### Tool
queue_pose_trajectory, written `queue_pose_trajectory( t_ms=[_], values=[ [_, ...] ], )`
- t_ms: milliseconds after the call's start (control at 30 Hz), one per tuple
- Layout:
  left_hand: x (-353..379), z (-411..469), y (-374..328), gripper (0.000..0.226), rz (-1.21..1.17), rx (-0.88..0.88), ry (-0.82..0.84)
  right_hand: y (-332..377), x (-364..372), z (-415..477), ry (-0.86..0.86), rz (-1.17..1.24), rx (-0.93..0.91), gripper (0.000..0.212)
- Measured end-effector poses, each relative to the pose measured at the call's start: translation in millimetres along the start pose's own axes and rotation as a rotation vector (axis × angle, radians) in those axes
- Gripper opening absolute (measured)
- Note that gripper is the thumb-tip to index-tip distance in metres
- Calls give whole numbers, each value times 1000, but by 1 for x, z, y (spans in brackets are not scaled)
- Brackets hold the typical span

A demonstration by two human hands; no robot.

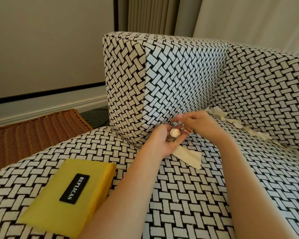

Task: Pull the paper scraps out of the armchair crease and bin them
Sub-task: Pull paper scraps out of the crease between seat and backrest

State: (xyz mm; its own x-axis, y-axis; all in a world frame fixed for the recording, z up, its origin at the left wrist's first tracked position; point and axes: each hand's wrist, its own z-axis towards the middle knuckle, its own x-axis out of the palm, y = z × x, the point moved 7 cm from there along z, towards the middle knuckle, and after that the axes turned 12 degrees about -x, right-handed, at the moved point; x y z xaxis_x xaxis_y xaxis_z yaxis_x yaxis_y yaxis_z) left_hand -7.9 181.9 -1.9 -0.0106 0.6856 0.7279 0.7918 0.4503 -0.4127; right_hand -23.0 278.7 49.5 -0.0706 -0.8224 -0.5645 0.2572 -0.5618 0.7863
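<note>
Forearms lowest in frame. White paper scraps [216, 113] lay wedged in the crease of the black-and-white woven armchair [179, 75], just beyond the right hand [197, 122], which pinched a small pale bit [188, 130], unclear what. Left hand [162, 140] cupped a round shiny piece [175, 133] over a cream paper strip [188, 156]. Judged: pulling underway; next, reach rightward along the unobstructed crease. Brown wicker basket [33, 135] left; yellow book [67, 192] nearer.

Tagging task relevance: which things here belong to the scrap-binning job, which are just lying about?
Job: white paper scraps in black-and-white armchair crease; cream paper strip on seat; brown wicker basket, probably the bin.
Lying about: yellow REPLICAS book; round coin-like pieces in left hand.
</note>
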Motion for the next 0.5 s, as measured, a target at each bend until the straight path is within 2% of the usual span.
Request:
queue_pose_trajectory(
  t_ms=[100,200,400,467,500],
  values=[
    [-5,1,0,24,84,23,-77,-4,-10,0,-80,-85,-19,26],
    [-13,-3,-1,33,221,79,-171,-11,-3,3,-41,-315,-49,21],
    [-29,-21,-1,31,82,152,-214,16,6,3,-123,-508,-222,25],
    [-34,-31,-6,33,240,212,-295,30,28,2,-15,-670,-295,27],
    [-37,-38,-12,32,468,274,-399,35,42,3,64,-759,-319,28]
  ],
)
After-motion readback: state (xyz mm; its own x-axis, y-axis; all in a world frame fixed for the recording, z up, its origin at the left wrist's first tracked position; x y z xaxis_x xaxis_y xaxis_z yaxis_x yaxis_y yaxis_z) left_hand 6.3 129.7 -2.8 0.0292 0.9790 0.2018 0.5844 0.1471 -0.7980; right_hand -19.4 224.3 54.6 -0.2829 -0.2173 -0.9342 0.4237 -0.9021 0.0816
